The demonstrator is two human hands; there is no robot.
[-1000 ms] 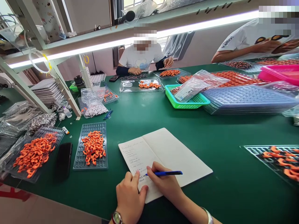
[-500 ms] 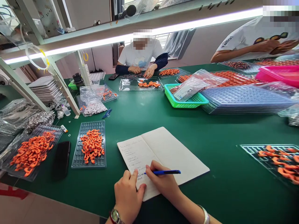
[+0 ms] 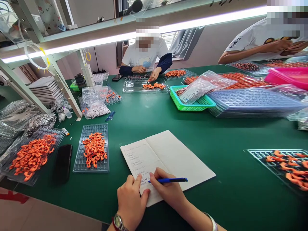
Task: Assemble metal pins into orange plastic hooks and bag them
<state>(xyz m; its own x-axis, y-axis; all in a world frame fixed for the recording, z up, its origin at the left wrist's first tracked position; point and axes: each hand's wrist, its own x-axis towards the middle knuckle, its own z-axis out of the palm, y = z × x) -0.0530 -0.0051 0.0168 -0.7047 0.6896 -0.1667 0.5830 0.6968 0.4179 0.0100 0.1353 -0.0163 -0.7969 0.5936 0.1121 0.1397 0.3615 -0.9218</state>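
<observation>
A notebook [image 3: 183, 163] lies spread on the green table, its left page partly filled with handwriting. My right hand [image 3: 167, 189] grips a blue pen [image 3: 172, 180], whose tip meets the left page near the last written lines. Against the lower left edge of that page rests my left hand [image 3: 132, 195], thumb and index finger apart, with nothing grasped. Its other fingers are partly bent. To the left stands a clear tray [image 3: 78, 165] heaped with orange curved pieces [image 3: 94, 150].
Left of that tray are a black phone [image 3: 63, 163] and another tray [image 3: 56, 139] of orange pieces. A green basket [image 3: 190, 104] and stacked clear trays [image 3: 250, 102] stand farther back. Two people work across the table, beyond a lit overhead shelf [image 3: 101, 43].
My right hand and the pen have shifted slightly down the page, with a little more writing visible. My left hand has barely moved. The person opposite has moved a hand slightly.
</observation>
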